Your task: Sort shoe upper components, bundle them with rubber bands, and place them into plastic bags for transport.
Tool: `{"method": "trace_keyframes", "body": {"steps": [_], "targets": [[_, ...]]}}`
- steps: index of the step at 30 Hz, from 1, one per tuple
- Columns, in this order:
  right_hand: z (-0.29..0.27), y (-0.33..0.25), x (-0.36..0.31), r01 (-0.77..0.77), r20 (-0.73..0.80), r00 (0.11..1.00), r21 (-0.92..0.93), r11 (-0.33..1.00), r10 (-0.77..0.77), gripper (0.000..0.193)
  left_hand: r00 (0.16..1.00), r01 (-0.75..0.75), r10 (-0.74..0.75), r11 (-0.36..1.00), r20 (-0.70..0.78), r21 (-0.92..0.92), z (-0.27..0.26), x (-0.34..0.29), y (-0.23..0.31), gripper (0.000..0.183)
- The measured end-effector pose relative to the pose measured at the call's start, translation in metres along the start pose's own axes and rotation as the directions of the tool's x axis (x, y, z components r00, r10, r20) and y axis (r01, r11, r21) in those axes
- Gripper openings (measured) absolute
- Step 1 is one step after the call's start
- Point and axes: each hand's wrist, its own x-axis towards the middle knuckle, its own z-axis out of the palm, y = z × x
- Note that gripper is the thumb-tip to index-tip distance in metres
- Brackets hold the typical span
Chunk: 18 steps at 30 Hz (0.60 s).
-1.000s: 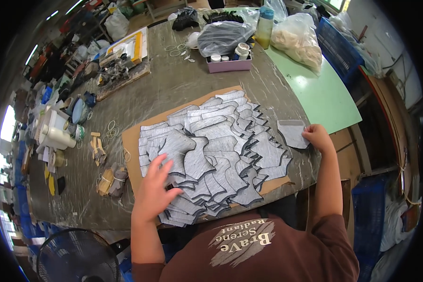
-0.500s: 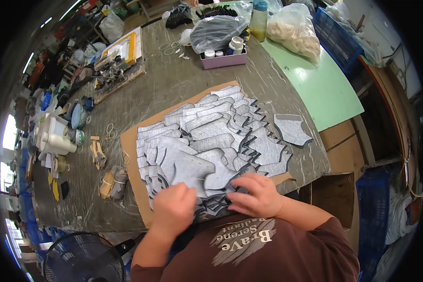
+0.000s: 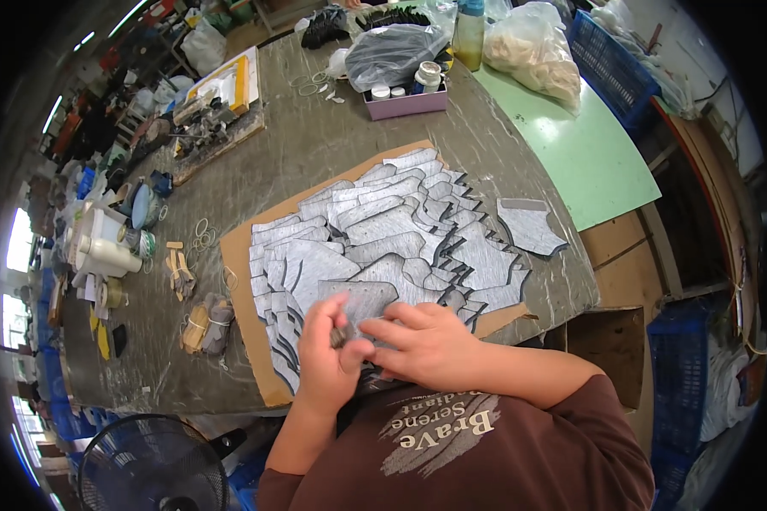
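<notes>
In front of my body, overlapping grey cut pieces (image 3: 315, 264) of flat, shaped sheet with dark edges lie in rows. My left hand (image 3: 325, 349) is closed at the near side of the pile, its curled fingers and thumb on a slightly blurred grey cut piece (image 3: 362, 296). Beside it, my right hand (image 3: 426, 345) reaches in from the right with its fingers apart, over the near edge of that same piece. The fingertips of the two hands almost meet. What lies under my palms is hidden.
Brown cardboard (image 3: 251, 341) lies under the pile. One separate cut piece (image 3: 533, 228) rests at right. Tied bundles (image 3: 206, 325) and rubber bands (image 3: 203, 234) lie left. A purple box (image 3: 407, 106) with jars stands at the far side; a fan (image 3: 153, 468) is lower left.
Both hands have come closer together over the near middle of the pile. My right hand has moved left, and a grey piece now shows blurred between the hands.
</notes>
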Motion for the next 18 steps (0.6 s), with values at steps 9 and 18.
{"method": "trace_keyframes", "body": {"steps": [9,18], "targets": [[0.001,0.014,-0.023,-0.032,0.194,0.98,-0.079,0.996,0.047,0.025,0.879,0.45,-0.417,0.572,0.229,-0.686,-0.008,-0.005,0.0,0.026],[-0.004,0.006,-0.007,-0.357,-0.058,0.878,0.584,0.729,0.475,0.009,0.977,-0.117,0.078,0.973,0.196,0.197,0.015,-0.004,0.019,0.041]]}}
